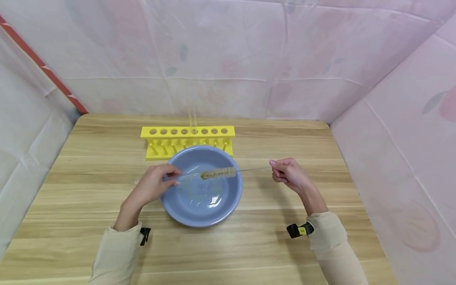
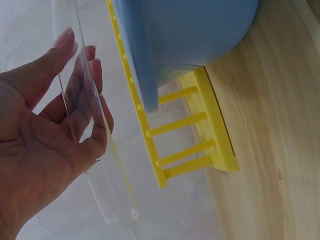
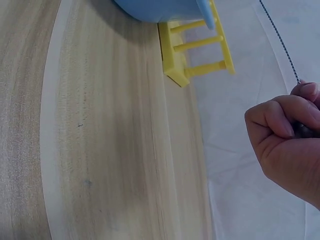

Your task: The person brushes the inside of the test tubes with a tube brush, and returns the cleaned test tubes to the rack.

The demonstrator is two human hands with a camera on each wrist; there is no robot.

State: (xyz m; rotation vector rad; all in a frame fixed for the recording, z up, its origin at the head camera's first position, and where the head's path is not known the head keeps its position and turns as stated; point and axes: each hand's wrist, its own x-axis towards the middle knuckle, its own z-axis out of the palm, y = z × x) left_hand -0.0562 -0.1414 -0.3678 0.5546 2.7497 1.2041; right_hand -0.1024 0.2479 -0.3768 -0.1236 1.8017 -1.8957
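Observation:
My left hand [image 1: 156, 183] holds a clear glass test tube [image 2: 112, 192] between thumb and fingers, its rounded end pointing away past the palm in the left wrist view. My right hand [image 1: 290, 173] grips the twisted wire handle [image 3: 281, 40] of a test tube brush, fingers curled round it. The brush's tan bristles [image 1: 219, 173] lie over the blue basin [image 1: 201, 221], in line with the tube, the brush tip close to the tube's mouth. Water glints inside the basin below.
Behind the basin stands a yellow test tube rack [image 1: 187, 132] with a row of holes and pegs. Another clear tube [image 1: 192, 118] stands upright in one of its holes. The wooden table [image 1: 285, 253] meets a patterned cloth backdrop [image 1: 228, 59] at the back and sides.

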